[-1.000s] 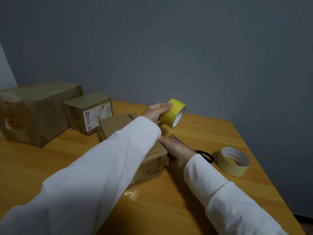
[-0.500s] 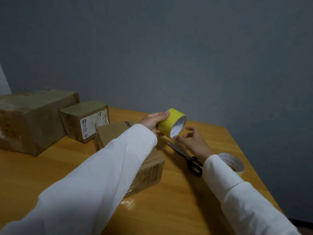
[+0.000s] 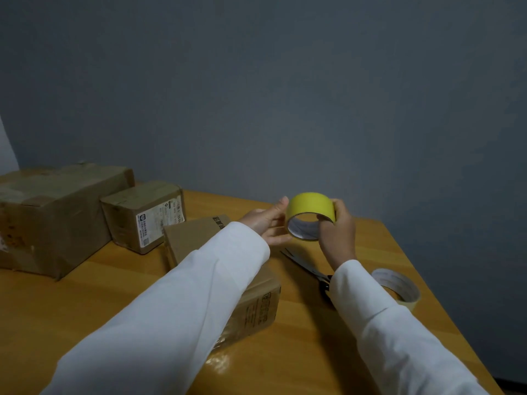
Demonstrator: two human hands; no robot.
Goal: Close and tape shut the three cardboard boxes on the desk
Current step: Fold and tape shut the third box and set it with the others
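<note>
I see both hands on the yellow tape roll [image 3: 310,206], held above the desk [image 3: 85,303]: left hand [image 3: 266,220] and right hand [image 3: 338,229] each grip it. Nearest box [image 3: 256,306] shows printed characters, unreadable; middle box [image 3: 142,215] carries a white label, text too small; large box [image 3: 54,212] far left.

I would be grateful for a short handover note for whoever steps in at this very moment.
Left hand and right hand both hold the yellow tape roll above the desk. The nearest box lies under the left sleeve; the small box and large box stand far left. Scissors and a pale tape roll lie to the right. No yellow tape shows on any box.
</note>
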